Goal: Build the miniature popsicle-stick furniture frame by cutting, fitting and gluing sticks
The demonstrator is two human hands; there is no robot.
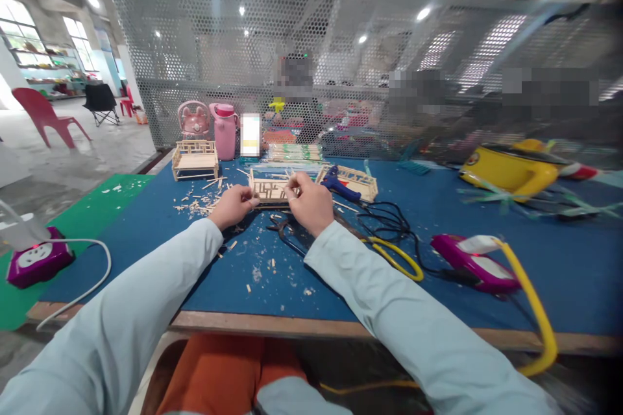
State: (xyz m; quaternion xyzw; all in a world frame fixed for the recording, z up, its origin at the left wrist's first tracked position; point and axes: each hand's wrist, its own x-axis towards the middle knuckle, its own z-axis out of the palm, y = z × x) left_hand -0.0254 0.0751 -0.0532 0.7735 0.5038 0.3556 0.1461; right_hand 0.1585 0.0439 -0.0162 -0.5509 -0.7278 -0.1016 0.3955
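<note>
A small lattice frame of thin wooden sticks (270,190) lies on the blue table top (559,259) between my hands. My left hand (233,205) is closed on the frame's left end. My right hand (311,202) is curled over its right end, fingertips pinched at the top edge. Pliers with dark handles (288,233) lie on the table just below my right hand. Loose stick offcuts (200,204) are scattered to the left of my left hand.
A finished stick bench (195,159), a pink bottle (225,131) and a stick bundle (294,153) stand behind. A blue glue gun (341,187) rests on another frame (357,181). Black cable (389,220), yellow cable (535,305), magenta power strip (474,262), yellow pot (511,172). Perforated metal screen (195,45).
</note>
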